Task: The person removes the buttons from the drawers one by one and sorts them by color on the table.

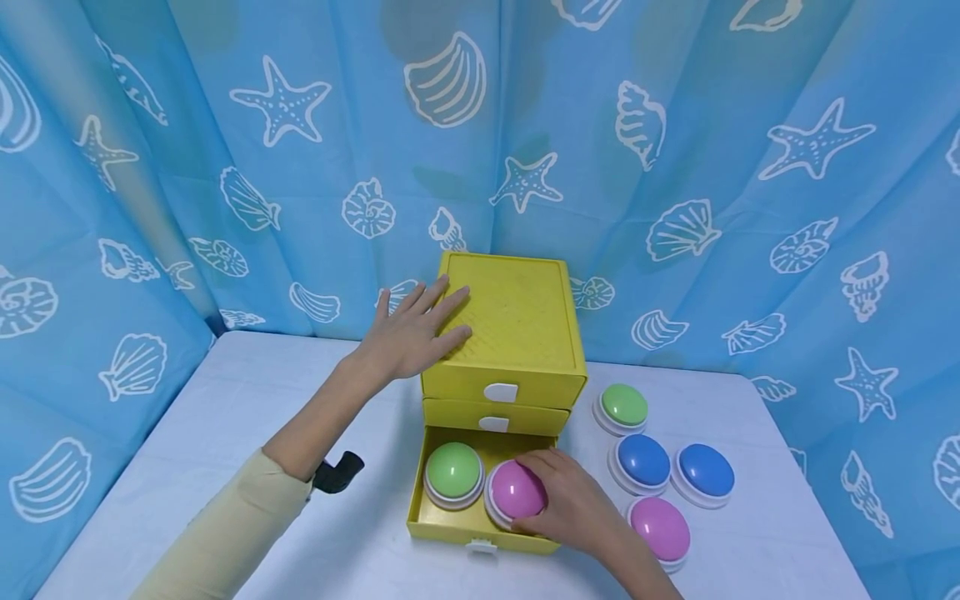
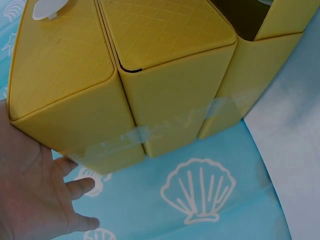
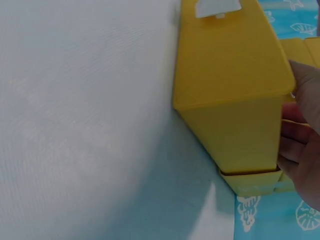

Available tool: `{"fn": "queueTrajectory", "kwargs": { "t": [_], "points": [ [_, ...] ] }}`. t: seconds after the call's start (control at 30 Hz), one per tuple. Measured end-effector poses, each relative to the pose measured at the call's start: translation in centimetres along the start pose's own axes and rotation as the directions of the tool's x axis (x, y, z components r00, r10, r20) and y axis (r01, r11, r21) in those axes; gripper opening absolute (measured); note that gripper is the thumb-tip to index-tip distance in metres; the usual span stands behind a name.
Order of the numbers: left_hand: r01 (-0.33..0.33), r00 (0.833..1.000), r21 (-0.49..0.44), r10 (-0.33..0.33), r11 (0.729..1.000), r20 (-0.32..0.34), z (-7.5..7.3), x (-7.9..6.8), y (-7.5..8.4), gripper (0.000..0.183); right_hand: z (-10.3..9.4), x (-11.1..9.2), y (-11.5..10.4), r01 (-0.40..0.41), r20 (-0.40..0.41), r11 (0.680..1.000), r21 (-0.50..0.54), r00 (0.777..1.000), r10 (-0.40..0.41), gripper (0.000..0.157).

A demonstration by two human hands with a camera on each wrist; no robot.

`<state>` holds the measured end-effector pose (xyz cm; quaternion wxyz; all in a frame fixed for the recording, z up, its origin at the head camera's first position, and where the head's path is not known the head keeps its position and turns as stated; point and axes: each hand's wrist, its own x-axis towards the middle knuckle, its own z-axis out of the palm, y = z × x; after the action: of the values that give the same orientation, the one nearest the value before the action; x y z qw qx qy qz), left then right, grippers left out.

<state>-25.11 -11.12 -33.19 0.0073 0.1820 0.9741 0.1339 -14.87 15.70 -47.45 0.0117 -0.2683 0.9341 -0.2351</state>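
A yellow chest of drawers (image 1: 517, 312) stands on the table, its bottom drawer (image 1: 442, 528) pulled out. Inside that drawer, a green push light (image 1: 454, 470) with a white rim sits on the left. Beside it, at the drawer's right, my right hand (image 1: 573, 504) grips a pink push light (image 1: 517, 490). In the right wrist view, the drawer wall hides the light and part of the fingers. My left hand (image 1: 408, 333) rests with spread fingers on the left top edge of the chest; the left wrist view shows its fingers extended past the chest's side.
To the right of the chest lie another green push light (image 1: 625, 405), two blue push lights (image 1: 643, 460) and a second pink push light (image 1: 660, 529). A blue shell-patterned curtain (image 1: 360, 125) hangs behind the white table (image 1: 247, 392). A black strap end (image 1: 339, 472) juts from the left wrist.
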Motion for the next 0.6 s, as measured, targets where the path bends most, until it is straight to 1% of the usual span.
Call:
{"fn": "queueTrajectory", "kwargs": {
  "t": [0.07, 0.17, 0.3, 0.43, 0.6],
  "points": [
    [0.001, 1.000, 0.002, -0.001, 1.000, 0.001, 0.0, 0.0, 0.0, 0.066, -0.4, -0.2, -0.2, -0.041, 0.022, 0.996, 0.085, 0.999, 0.040, 0.074],
    [-0.001, 1.000, 0.007, 0.001, 1.000, 0.001, 0.0, 0.0, -0.1, 0.066, -1.1, -0.5, -0.4, -0.098, 0.046, 0.975, 0.199, 0.995, 0.091, 0.076],
    [-0.001, 1.000, 0.004, 0.001, 1.000, 0.000, -0.1, 0.0, 0.0, 0.066, -2.1, -1.1, -0.6, -0.115, 0.033, 0.947, 0.299, 0.993, 0.111, 0.079],
    [0.001, 1.000, 0.000, -0.001, 1.000, -0.001, 0.0, 0.0, 0.0, 0.067, -3.0, -1.5, -0.8, -0.118, 0.026, 0.929, 0.351, 0.993, 0.117, 0.080],
    [-0.002, 1.000, 0.000, 0.002, 1.000, 0.001, 0.0, 0.1, -0.1, 0.067, -4.0, -1.9, -1.1, -0.152, 0.035, 0.922, 0.355, 0.988, 0.150, 0.079]
  ]
}}
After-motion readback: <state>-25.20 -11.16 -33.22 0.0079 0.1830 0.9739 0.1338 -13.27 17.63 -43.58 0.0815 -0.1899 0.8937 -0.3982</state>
